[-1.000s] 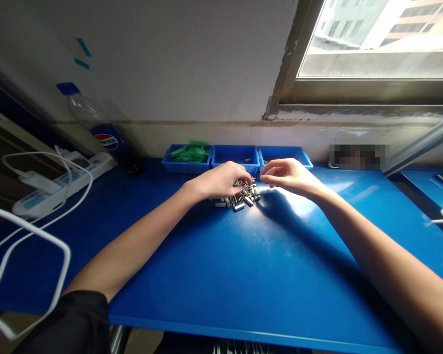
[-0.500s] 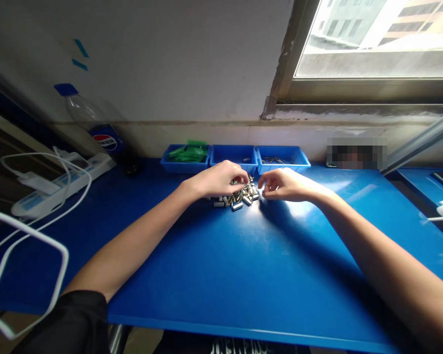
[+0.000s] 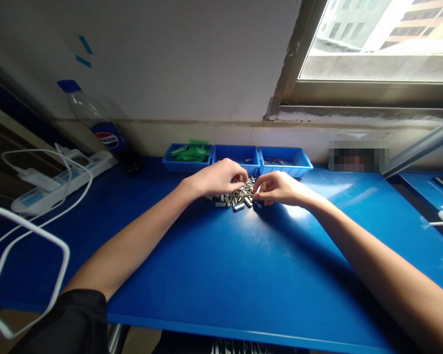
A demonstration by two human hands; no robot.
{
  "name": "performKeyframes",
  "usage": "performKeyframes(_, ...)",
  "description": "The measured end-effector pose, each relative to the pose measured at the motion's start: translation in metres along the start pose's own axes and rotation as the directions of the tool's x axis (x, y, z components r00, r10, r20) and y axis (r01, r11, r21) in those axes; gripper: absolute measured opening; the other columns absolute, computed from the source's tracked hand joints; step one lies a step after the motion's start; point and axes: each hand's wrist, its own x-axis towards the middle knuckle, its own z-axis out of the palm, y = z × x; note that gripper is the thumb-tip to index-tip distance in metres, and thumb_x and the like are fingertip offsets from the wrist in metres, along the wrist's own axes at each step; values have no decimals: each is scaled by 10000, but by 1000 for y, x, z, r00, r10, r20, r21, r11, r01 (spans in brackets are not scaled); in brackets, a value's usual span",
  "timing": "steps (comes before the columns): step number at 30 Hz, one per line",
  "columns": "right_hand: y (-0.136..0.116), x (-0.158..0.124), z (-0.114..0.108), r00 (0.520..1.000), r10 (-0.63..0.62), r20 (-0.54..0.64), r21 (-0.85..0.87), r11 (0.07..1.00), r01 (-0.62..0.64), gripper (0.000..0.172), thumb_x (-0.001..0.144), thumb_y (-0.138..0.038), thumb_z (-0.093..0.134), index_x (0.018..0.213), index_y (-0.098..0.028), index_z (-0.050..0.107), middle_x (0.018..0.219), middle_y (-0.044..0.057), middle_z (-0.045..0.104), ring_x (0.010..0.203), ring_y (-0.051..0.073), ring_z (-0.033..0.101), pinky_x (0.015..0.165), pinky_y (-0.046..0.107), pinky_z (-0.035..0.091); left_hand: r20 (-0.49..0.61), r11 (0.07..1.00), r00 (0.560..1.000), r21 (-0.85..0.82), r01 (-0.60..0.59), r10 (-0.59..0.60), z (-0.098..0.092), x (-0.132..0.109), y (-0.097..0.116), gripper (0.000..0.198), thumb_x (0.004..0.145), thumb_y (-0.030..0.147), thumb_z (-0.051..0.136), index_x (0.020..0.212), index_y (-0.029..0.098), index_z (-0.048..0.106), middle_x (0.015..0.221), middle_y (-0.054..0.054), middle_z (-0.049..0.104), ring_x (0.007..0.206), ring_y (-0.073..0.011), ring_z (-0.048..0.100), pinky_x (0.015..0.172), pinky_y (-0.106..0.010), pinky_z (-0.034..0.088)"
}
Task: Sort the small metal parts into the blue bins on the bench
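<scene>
Reaches over the blue counter with both bare hands, to a heap of small metal parts near the middle of the far edge. Curves the left hand over the left and back of the heap, with thumb and fingers bent and slightly parted; cannot tell of anything caught in that grip. Holds the right hand at the right side of the heap, with thumb and index finger close together; cannot tell whether pinching a part. Faces three blue bins in a row along the far edge, with green plastic bags in the left, thin rods in the right. Has a bottle toward the far left corner
</scene>
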Motion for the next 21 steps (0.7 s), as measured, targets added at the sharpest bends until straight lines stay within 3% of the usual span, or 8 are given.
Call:
performKeyframes(5, -5, -3, -2, 1000, 23, 18, 30, 999, -23, 82, 795, -252, 746, 861, -204, 746, 665, 22, 767, 647, 228, 773, 637, 296, 605, 20, 1000, 1000, 9, -1, 0, 4, 1, 2, 203, 893, 164, 666, 1018, 145, 825, 946, -89, 793, 830, -171, 707, 725, -229, 501)
performKeyframes(9, -8, -7, -2, 999, 37, 29, 6, 999, -37, 157, 748, -199, 739, 904, -211, 720, 715, 13, 790, 661, 224, 769, 625, 288, 592, 34, 1000, 999, 3, -20, 20, 8, 2, 4, 230, 896, 144, 655, 1047, 154, 828, 957, -88, 789, 840, -168, 705, 731, -223, 498)
performKeyframes(16, -11, -8, 1, 1000, -24, -2, -87, 996, 24, 134, 687, -138, 696, 790, -213, 652, 709, -13, 764, 660, 193, 730, 601, 255, 522, 37, 999, 998, -10, -40, 40, 13, 2, 4, 227, 901, 142, 649, 1041, 160, 827, 935, -81, 777, 825, -164, 694, 729, -228, 492)
performKeyframes(21, -12, -9, -3, 996, -90, -3, -39, 995, 90, 95, 696, -160, 705, 777, -204, 680, 732, -2, 755, 705, 198, 722, 628, 265, 531, 33, 997, 997, -1, -77, 77, 12, 3, 5, 225, 902, 153, 666, 1058, 167, 828, 957, -83, 775, 863, -175, 705, 771, -242, 513)
